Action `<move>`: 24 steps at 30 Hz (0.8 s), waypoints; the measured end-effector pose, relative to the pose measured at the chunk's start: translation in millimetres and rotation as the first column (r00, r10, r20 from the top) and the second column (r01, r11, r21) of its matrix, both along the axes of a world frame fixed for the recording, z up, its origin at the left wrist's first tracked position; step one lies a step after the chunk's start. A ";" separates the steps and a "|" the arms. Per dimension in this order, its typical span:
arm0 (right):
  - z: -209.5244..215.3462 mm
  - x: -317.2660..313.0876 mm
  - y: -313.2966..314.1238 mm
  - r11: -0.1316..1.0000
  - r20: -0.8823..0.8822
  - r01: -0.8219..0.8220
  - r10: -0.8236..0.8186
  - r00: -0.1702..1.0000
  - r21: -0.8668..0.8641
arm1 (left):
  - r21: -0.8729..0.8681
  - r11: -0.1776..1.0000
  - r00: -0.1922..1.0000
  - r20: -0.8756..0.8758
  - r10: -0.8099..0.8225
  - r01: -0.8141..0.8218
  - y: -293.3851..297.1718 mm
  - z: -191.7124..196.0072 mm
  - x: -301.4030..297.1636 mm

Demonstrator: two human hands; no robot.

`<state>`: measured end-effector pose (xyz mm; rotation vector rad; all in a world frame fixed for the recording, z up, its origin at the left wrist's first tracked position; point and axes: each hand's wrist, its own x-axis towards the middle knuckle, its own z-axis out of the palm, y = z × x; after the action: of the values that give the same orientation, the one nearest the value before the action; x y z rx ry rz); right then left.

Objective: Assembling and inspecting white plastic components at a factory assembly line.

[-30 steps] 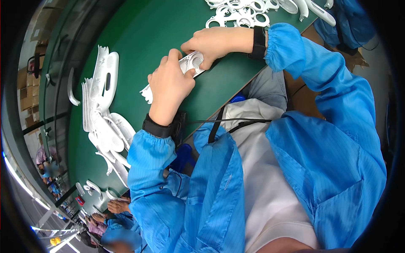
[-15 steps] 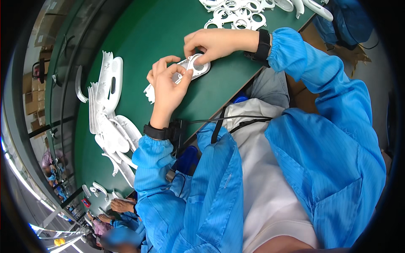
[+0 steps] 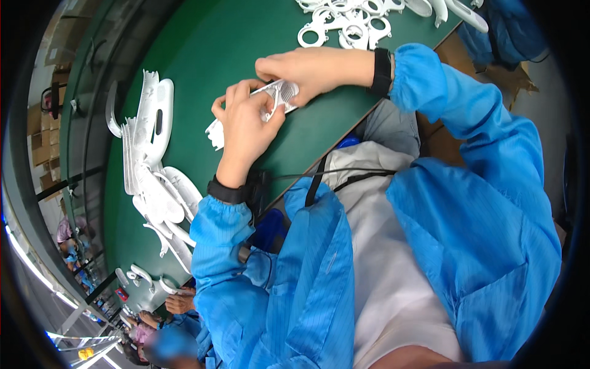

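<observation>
Both my hands hold one white plastic part point(image 3: 279, 97) with a perforated face, low over the green table point(image 3: 227, 43) near its front edge. My left hand point(image 3: 246, 123) grips its near end with the fingers curled over it. My right hand point(image 3: 301, 67) pinches its far end from above. A second white piece point(image 3: 215, 132) lies on the table just left of my left hand. Black wristbands sit at both blue sleeve cuffs.
A stack of long white plastic shells point(image 3: 153, 166) lies at the left of the table. A heap of white ring-shaped parts point(image 3: 350, 21) sits at the top. Another person in blue point(image 3: 178, 332) works at the lower left, with a hand on the table.
My hands and the white part have shifted slightly right and down in view. The left fingers have opened from a fist and now curl over the part's near end.
</observation>
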<state>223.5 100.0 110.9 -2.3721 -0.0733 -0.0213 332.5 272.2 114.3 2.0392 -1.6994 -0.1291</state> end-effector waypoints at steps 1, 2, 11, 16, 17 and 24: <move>3.7 0.4 0.4 1.000 -0.003 -0.001 0.001 1.000 -0.013 | 0.033 0.999 1.000 0.001 -0.021 0.021 1.4 2.4 -0.3; 7.3 2.3 1.6 0.999 -0.077 -0.020 0.017 0.997 -0.035 | 0.066 0.997 0.999 0.002 -0.042 0.042 0.3 4.4 -0.1; 2.8 22.4 -5.4 0.976 -0.158 -0.128 0.100 0.982 -0.179 | 0.406 0.896 0.980 0.000 0.197 -0.180 -23.9 27.5 2.9; 2.4 40.5 -18.7 0.990 -0.179 -0.140 0.140 0.974 0.014 | 0.528 0.827 0.973 -0.002 0.230 -0.195 -27.7 40.7 4.2; 2.5 43.5 -18.7 0.980 -0.071 -0.183 0.178 0.981 -0.080 | 0.519 0.827 0.970 0.016 0.243 -0.216 -29.0 38.5 3.1; 19.2 39.9 -24.3 0.975 -0.071 -0.214 0.218 0.973 0.065 | 0.152 0.978 0.984 -0.085 0.155 -0.141 -1.7 42.5 26.7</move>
<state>263.5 75.7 130.1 -2.2933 -0.2895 0.1711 359.3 270.5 156.8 2.2198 -1.5131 -0.3060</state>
